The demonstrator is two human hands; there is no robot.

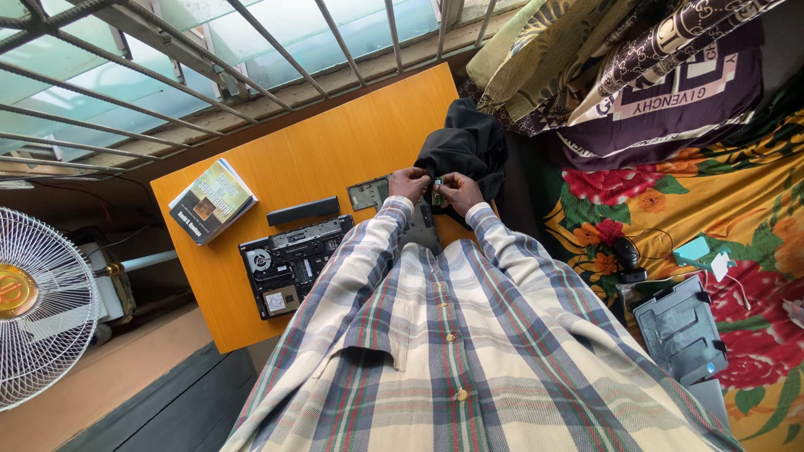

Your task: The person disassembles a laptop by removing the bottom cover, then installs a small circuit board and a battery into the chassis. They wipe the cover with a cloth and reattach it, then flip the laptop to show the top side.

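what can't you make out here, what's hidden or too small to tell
Head view only:
- The small part pinched between the left hand and right hand: too small, fingers cover most of it.
- The grey piece below the hands: partly behind the plaid sleeves.
- The opened laptop base: its inner components are too small to name.
- The fan: cut off by the left edge.

Barred window [167, 50] (daylit), orange table [335, 142], white fan [38, 305]

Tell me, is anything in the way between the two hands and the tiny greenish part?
Nothing visible is. The left hand and the right hand both already pinch the small greenish part, above the orange wooden table.
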